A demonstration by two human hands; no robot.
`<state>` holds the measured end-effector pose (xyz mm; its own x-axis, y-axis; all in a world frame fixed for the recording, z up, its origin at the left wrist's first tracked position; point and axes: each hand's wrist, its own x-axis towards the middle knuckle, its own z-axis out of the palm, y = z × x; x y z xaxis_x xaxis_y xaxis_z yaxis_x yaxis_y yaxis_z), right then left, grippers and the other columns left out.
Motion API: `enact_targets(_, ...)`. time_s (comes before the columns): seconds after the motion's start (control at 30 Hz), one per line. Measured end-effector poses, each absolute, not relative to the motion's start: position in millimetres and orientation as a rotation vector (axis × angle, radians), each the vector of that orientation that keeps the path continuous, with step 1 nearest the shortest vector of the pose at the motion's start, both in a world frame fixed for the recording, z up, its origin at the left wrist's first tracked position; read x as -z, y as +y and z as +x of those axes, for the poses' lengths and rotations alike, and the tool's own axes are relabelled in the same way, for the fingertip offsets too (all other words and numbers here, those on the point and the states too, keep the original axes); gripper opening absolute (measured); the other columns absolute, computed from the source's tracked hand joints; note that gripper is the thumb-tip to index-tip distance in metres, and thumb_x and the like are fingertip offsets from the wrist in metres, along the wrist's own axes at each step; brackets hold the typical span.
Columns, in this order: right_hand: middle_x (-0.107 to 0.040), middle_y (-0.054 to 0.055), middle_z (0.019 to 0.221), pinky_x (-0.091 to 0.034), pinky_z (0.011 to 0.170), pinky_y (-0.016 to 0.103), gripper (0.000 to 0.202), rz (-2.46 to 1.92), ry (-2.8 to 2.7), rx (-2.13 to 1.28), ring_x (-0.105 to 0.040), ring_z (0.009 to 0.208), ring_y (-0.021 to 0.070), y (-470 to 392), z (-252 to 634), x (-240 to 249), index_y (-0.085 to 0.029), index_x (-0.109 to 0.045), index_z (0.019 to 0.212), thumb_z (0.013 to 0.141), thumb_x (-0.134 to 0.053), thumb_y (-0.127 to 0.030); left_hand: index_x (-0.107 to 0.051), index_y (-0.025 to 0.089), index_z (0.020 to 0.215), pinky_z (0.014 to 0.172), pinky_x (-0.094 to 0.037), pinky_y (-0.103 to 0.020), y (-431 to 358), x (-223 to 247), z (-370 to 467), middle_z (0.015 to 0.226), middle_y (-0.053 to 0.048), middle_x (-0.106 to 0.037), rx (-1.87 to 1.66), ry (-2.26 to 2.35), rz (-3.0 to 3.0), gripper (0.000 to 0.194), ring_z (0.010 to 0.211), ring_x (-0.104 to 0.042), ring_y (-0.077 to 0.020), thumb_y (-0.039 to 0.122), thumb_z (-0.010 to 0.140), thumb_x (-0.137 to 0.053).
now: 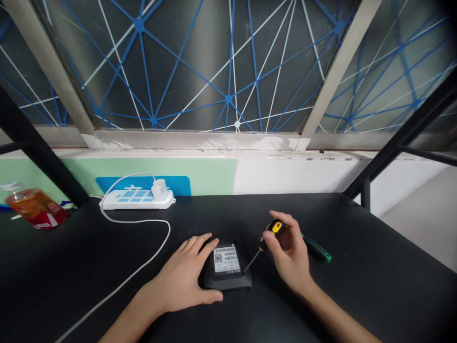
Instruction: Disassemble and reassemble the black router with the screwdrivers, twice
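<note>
A black device with a white printed label lies on the dark table, label side up. My left hand rests against its left side, fingers at the far edge and thumb at the near edge, gripping it. In my right hand is a black and yellow screwdriver, pinched by the handle between thumb and fingers. Its shaft slants down to the left, and the tip meets the device near its right edge, by the label's lower right corner.
Behind my right hand lies a green-handled tool, partly hidden. A white power strip with a plugged-in charger stands by the wall. Its white cable runs down the left. A bottle lies far left.
</note>
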<state>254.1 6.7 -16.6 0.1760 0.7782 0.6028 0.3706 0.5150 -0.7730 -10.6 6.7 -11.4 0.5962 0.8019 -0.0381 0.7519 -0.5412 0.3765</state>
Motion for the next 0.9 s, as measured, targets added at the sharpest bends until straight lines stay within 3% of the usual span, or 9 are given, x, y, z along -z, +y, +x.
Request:
enact_targets(0.13,-0.051,0.006,0.119,-0.058,0.076,0.038,0.038,-0.996,-1.405,-0.521,-0.063,0.092,0.0186,5.9,254.4,14.2,-0.034,-0.053,0.136,0.099,-0.045,-0.031,-0.030,0.027,0.151,0.116,-0.027,-0.055,6.9,13.0,-10.8,0.159,-0.009,-0.028,-0.201,1.253,2.466,0.098,0.143,-0.030,-0.0377,0.062,0.071,-0.073)
enact_targets(0.23,-0.053,0.008,0.130,-0.059,0.082,0.041,0.044,-0.953,-1.359,-0.652,-0.066,0.098,0.0199,6.4,251.7,14.5,-0.035,-0.043,0.144,0.099,-0.044,-0.031,-0.030,0.028,0.151,0.116,-0.027,-0.055,7.9,15.1,-11.3,0.159,-0.009,-0.028,-0.218,1.244,2.462,0.098,0.143,-0.029,-0.0381,0.061,0.070,-0.074)
enact_targets(0.33,-0.060,0.004,0.112,-0.059,0.079,0.038,0.046,-0.983,-1.316,-0.625,-0.067,0.085,0.0167,8.2,249.9,15.9,-0.035,-0.045,0.139,0.094,-0.055,-0.030,-0.030,0.029,0.151,0.116,-0.028,-0.056,8.6,15.9,-11.3,0.159,-0.008,-0.028,-0.236,1.235,2.463,0.098,0.143,-0.030,-0.0382,0.060,0.070,-0.075)
enact_targets(0.43,-0.054,0.000,0.092,-0.055,0.066,0.030,0.036,-1.047,-1.316,-0.513,-0.061,0.071,0.0127,10.0,251.7,17.3,-0.032,-0.055,0.124,0.090,-0.064,-0.030,-0.030,0.029,0.151,0.116,-0.028,-0.056,8.0,15.3,-11.1,0.159,-0.008,-0.029,-0.237,1.238,2.460,0.098,0.143,-0.030,-0.0382,0.059,0.070,-0.075)
enact_targets(0.53,-0.054,0.002,0.097,-0.055,0.068,0.032,0.032,-1.057,-1.335,-0.535,-0.061,0.077,0.0144,10.4,254.9,18.0,-0.031,-0.056,0.127,0.095,-0.054,-0.034,-0.031,0.028,0.151,0.116,-0.028,-0.056,7.1,14.6,-11.2,0.159,-0.008,-0.029,-0.232,1.242,2.458,0.097,0.143,-0.030,-0.0378,0.060,0.070,-0.075)
enact_targets(0.7,-0.055,0.007,0.124,-0.058,0.081,0.041,0.047,-0.987,-1.316,-0.691,-0.067,0.095,0.0195,9.9,253.4,19.8,-0.037,-0.039,0.145,0.099,-0.046,-0.036,-0.031,0.028,0.151,0.116,-0.028,-0.055,7.0,15.7,-11.3,0.159,-0.009,-0.029,-0.233,1.238,2.464,0.098,0.143,-0.030,-0.0372,0.060,0.069,-0.075)
enact_targets(0.9,-0.056,0.000,0.095,-0.056,0.067,0.030,0.041,-1.068,-1.300,-0.562,-0.063,0.072,0.0127,10.2,251.1,21.3,-0.033,-0.052,0.128,0.089,-0.065,-0.032,-0.030,0.028,0.152,0.116,-0.028,-0.055,7.7,16.0,-11.6,0.159,-0.009,-0.028,-0.218,1.249,2.466,0.100,0.143,-0.030,-0.0370,0.060,0.069,-0.076)
